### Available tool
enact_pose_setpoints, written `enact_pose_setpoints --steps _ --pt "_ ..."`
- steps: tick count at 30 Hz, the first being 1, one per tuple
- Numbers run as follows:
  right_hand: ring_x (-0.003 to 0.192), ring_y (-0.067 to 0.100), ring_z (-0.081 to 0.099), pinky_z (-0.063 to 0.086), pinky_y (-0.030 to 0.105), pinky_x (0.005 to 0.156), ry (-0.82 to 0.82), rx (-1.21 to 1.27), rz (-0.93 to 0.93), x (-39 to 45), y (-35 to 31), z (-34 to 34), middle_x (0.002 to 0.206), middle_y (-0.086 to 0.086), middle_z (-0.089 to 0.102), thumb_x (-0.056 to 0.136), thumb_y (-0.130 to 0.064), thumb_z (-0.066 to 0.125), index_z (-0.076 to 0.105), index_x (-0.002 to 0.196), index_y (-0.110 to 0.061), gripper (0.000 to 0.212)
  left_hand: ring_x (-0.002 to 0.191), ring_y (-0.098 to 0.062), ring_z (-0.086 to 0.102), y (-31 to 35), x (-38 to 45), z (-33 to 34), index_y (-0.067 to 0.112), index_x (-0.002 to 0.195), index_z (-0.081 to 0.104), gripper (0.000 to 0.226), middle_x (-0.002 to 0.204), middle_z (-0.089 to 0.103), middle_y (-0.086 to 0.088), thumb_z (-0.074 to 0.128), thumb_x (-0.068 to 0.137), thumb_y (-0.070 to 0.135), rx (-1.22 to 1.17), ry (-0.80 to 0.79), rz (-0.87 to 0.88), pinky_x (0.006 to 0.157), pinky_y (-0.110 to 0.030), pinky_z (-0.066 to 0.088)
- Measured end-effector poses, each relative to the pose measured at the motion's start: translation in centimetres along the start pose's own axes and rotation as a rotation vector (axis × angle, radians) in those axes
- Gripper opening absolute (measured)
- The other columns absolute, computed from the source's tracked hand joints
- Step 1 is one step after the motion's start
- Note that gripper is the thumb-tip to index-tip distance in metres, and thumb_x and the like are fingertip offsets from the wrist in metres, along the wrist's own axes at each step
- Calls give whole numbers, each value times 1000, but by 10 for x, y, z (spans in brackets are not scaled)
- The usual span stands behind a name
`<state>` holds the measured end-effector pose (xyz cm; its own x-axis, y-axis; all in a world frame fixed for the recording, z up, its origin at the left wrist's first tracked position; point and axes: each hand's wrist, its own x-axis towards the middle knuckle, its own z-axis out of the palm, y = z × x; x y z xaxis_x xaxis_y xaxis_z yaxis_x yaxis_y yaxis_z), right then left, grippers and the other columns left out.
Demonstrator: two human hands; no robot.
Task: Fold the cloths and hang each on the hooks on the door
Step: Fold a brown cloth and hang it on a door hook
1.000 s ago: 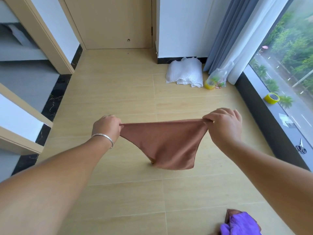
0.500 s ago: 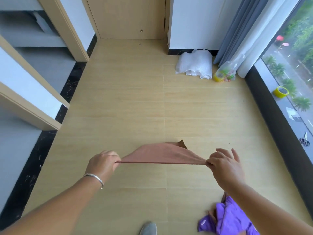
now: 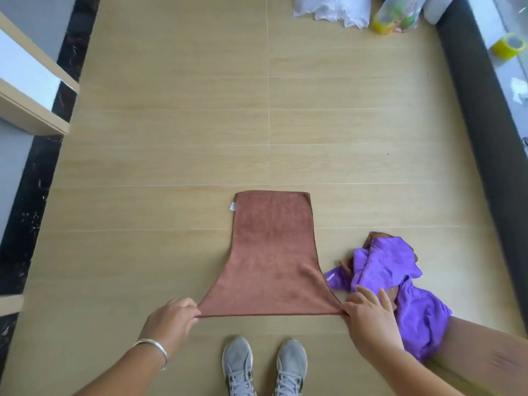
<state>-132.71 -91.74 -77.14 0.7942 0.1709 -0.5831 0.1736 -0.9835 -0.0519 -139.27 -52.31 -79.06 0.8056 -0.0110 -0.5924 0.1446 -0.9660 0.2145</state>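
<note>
A brown cloth (image 3: 271, 252) lies spread flat on the wooden floor in front of my feet, with a small white tag at its far left corner. My left hand (image 3: 168, 321) pinches its near left corner. My right hand (image 3: 368, 318) pinches the near right corner. Just to the right lies a crumpled purple cloth (image 3: 400, 281) on top of another brown cloth (image 3: 374, 238) that peeks out from under it. The door and its hooks are out of view.
My grey shoes (image 3: 263, 367) stand right behind the cloth. A white plastic bundle (image 3: 334, 8) and a clear bag (image 3: 397, 15) lie at the far wall. A dark window ledge (image 3: 485, 124) with a yellow tape roll (image 3: 508, 45) runs along the right. White stair steps (image 3: 25, 81) stand at the left.
Both hands have brought the brown cloth down from mid-air and laid it flat on the floor. The view has tilted down to my feet.
</note>
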Motion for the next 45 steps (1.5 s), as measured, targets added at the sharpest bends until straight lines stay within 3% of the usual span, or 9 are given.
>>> enact_pose_setpoints --steps 5,8,11,17,25,32,35,39,45 --pt "90 27 67 47 58 88 36 37 -10 10 5 55 69 -7 62 52 -18 92 69 56 -24 24 106 -3 52 -7 21 47 37 104 69 19 110 58 23 54 93 41 -13 -47 -21 80 -23 46" --pt "117 19 52 28 52 108 12 20 67 43 6 79 93 -11 63 80 -26 72 73 80 -30 4 102 -5 55 -15 58 68 36 99 71 17 108 59 20 56 93 41 -37 -24 -48 80 -25 47" --pt "128 10 35 11 44 115 47 -16 84 92 12 101 109 -17 57 92 -37 53 69 98 -35 17 97 -17 60 -29 114 87 26 94 74 14 104 64 6 62 91 33 -99 -10 -88 82 -33 48" --pt "127 13 37 12 40 113 197 15 103 205 26 126 113 -13 60 92 -38 55 72 99 -34 19 96 -22 60 -45 247 109 21 89 74 11 99 64 2 64 90 24 -217 151 -86 84 -37 48" --pt "127 18 36 21 40 111 320 80 182 370 49 172 117 -8 60 92 -44 53 73 98 -28 26 109 -24 53 -57 426 135 23 102 70 22 118 56 0 48 97 27 0 187 -45 91 -37 46" --pt "124 25 41 28 38 107 500 165 213 437 49 221 129 3 54 91 -36 56 58 120 -24 32 114 -28 51 -61 464 180 23 114 63 25 127 54 -2 53 91 21 -2 460 -78 90 -41 47" --pt "132 29 37 26 44 113 578 140 4 412 34 237 145 8 39 86 -30 62 43 135 -23 52 138 -29 32 -44 431 203 23 145 34 61 155 27 -7 56 89 29 53 482 12 108 -44 32" --pt "138 28 37 24 51 112 419 -130 -475 362 10 275 149 10 40 82 -47 61 45 140 -24 64 148 -19 5 -18 380 257 36 152 6 74 162 1 -1 33 89 61 268 295 357 118 -47 4" --pt "142 31 29 21 55 109 203 -280 -483 351 -3 316 154 11 31 86 -70 38 37 148 -24 77 148 -24 0 -23 373 302 32 153 0 83 161 -3 -5 22 85 75 368 214 343 114 -57 5"
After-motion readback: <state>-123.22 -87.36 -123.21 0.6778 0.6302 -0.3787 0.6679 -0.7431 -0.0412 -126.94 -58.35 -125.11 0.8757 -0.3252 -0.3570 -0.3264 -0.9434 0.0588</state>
